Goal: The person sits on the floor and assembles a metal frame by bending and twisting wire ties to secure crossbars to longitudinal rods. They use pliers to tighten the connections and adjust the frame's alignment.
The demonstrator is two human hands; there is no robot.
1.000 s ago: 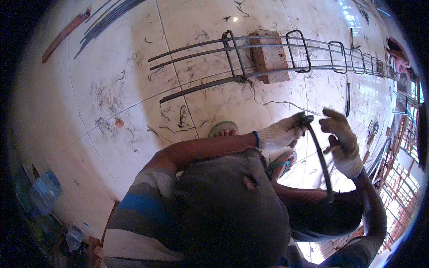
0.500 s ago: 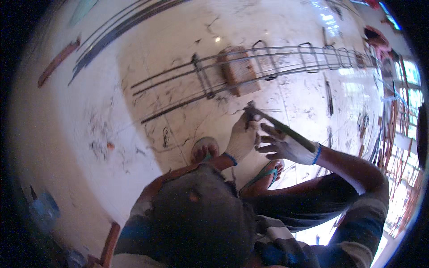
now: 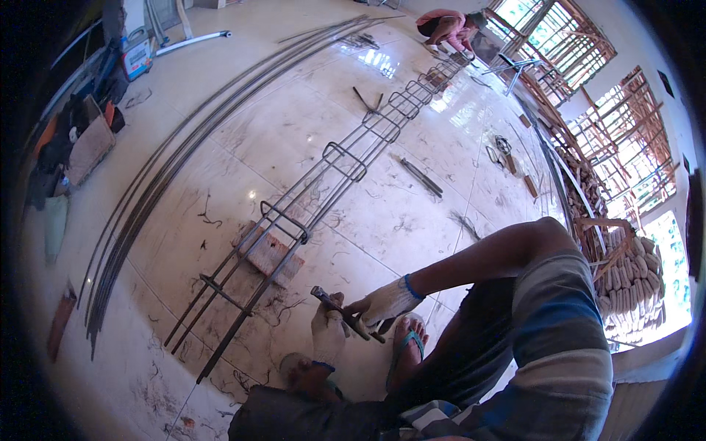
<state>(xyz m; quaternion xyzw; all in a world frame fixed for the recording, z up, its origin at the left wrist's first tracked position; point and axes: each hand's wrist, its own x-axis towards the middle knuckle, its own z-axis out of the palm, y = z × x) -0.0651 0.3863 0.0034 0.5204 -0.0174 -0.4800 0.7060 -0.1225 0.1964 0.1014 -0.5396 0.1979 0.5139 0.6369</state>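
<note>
Head view looks down on a tiled floor (image 3: 412, 220); both gloved hands meet low in the middle; the left hand (image 3: 328, 334) is clenched around a short dark metal rod (image 3: 346, 314), and the right hand (image 3: 386, 303) grasps the same rod from the other side; the rod slants just above a foot in a sandal (image 3: 407, 351); a long rebar cage (image 3: 323, 187) lies near, resting on a wooden block (image 3: 268, 253); loose bars (image 3: 158, 176) curve further left.
</note>
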